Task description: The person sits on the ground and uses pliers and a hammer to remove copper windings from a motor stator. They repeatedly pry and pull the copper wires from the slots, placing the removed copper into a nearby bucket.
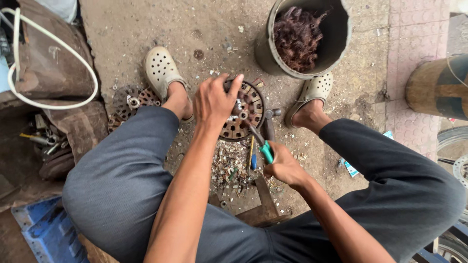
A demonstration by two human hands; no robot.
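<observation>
A white hose [53, 68] loops over a brown sack at the far left, with a second rusty disc [139, 100] lying on the concrete floor [126, 29] beside a pale clog. The left hand [213, 101] clasps the round rusty motor core [243, 109] standing between the feet, fingers curled over its top edge. Lower right of it, the right hand [282, 167] has its fingers closed around green-handled pliers [261, 143], tip at the core's centre. Beyond stands a grey bucket [336, 34] of tangled copper wire.

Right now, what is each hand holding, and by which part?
Right hand: pliers, by the green handles. Left hand: round rusty metal disc, gripped at its top rim.
</observation>
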